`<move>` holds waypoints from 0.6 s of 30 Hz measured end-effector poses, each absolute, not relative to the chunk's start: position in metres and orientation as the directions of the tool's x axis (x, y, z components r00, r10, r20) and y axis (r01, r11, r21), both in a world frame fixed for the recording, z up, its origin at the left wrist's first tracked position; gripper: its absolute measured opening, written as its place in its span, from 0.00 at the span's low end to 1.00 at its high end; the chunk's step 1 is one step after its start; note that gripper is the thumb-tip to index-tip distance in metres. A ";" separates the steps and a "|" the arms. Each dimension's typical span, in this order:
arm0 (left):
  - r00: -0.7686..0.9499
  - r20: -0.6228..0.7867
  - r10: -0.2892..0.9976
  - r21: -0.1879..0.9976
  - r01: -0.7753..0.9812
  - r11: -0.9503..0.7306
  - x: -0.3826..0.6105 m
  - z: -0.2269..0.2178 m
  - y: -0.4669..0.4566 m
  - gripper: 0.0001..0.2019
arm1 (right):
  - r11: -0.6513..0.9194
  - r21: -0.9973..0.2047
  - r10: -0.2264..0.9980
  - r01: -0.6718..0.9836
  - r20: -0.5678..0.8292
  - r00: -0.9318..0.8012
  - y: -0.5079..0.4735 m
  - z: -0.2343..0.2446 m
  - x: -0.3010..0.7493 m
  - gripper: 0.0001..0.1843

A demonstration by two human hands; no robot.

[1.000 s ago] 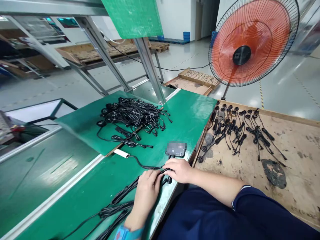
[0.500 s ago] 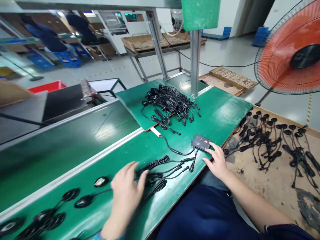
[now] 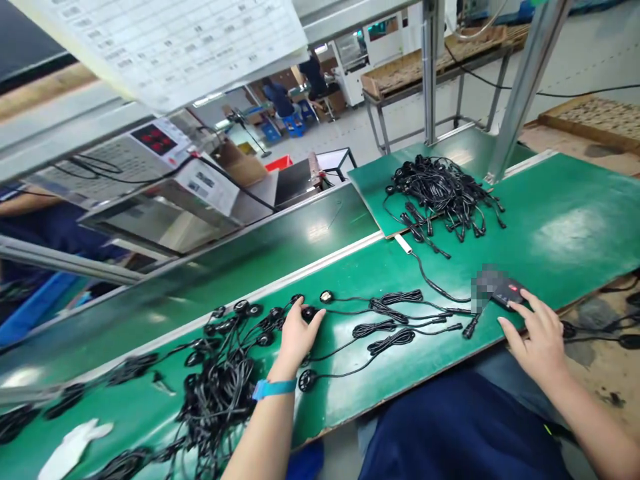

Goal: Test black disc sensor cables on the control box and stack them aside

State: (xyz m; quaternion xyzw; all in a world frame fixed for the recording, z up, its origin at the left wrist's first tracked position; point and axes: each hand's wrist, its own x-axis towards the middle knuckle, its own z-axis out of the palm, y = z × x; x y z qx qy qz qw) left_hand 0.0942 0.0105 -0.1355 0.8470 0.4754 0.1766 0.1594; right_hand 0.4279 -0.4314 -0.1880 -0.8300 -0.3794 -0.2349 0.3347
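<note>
My left hand [image 3: 299, 333] is over the table, thumb and forefinger spread around the round black head of a coiled cable [image 3: 310, 313]. Whether the fingers touch it I cannot tell. Just right of it lies another round head with a pale centre [image 3: 326, 296]. Several coiled black cables [image 3: 397, 303] stretch rightward from these heads. My right hand [image 3: 540, 333] has its fingers extended, fingertips at the edge of a small black box [image 3: 511, 291] with a red light; part of the box is blurred out. A short black connector [image 3: 470, 327] lies beside the box.
A pile of black cables [image 3: 445, 190] lies on a raised green board, and a tangled heap [image 3: 220, 387] lies left of my forearm. A white glove [image 3: 73, 450] is at the lower left. A metal post [image 3: 530, 87] rises at the back. Two people sit in the distance.
The view has swung left, bringing the cable heap and glove into sight. My left hand has moved leftward along the cables to their round heads. My right hand stays at the black box.
</note>
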 end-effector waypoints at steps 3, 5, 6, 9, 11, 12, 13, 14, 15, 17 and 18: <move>0.518 0.120 0.847 0.450 0.732 -0.512 0.104 -0.137 0.019 0.42 | -0.499 -0.375 0.480 0.781 0.631 0.610 -0.431 -0.186 0.426 0.20; 0.569 0.142 0.810 0.451 0.691 -0.565 0.112 -0.137 0.024 0.39 | -0.510 -0.374 0.470 0.775 0.633 0.615 -0.431 -0.188 0.426 0.20; 0.595 0.155 0.788 0.451 0.667 -0.592 0.116 -0.137 0.026 0.37 | -0.514 -0.373 0.461 0.772 0.639 0.616 -0.431 -0.190 0.426 0.19; 0.647 0.179 0.741 0.444 0.619 -0.648 0.125 -0.137 0.030 0.26 | -0.518 -0.368 0.444 0.773 0.657 0.610 -0.430 -0.194 0.426 0.19; 0.657 0.187 0.730 0.441 0.608 -0.660 0.127 -0.137 0.030 0.21 | -0.515 -0.366 0.441 0.775 0.662 0.606 -0.430 -0.195 0.426 0.19; 0.658 0.190 0.728 0.444 0.604 -0.662 0.127 -0.137 0.030 0.20 | -0.515 -0.365 0.442 0.776 0.662 0.605 -0.429 -0.195 0.426 0.19; 0.658 0.194 0.727 0.448 0.600 -0.663 0.127 -0.137 0.030 0.20 | -0.517 -0.364 0.443 0.774 0.660 0.607 -0.429 -0.195 0.426 0.18; 0.659 0.198 0.726 0.453 0.595 -0.664 0.126 -0.137 0.029 0.19 | -0.523 -0.363 0.444 0.771 0.656 0.610 -0.428 -0.195 0.427 0.18; 0.659 0.202 0.724 0.458 0.590 -0.665 0.126 -0.137 0.029 0.19 | -0.530 -0.363 0.444 0.767 0.651 0.615 -0.428 -0.194 0.427 0.18; 0.658 0.212 0.723 0.465 0.583 -0.666 0.124 -0.137 0.028 0.18 | -0.533 -0.371 0.443 0.761 0.643 0.624 -0.429 -0.194 0.427 0.19; 0.658 0.215 0.722 0.466 0.580 -0.668 0.124 -0.137 0.027 0.17 | -0.531 -0.383 0.437 0.756 0.641 0.631 -0.430 -0.193 0.427 0.19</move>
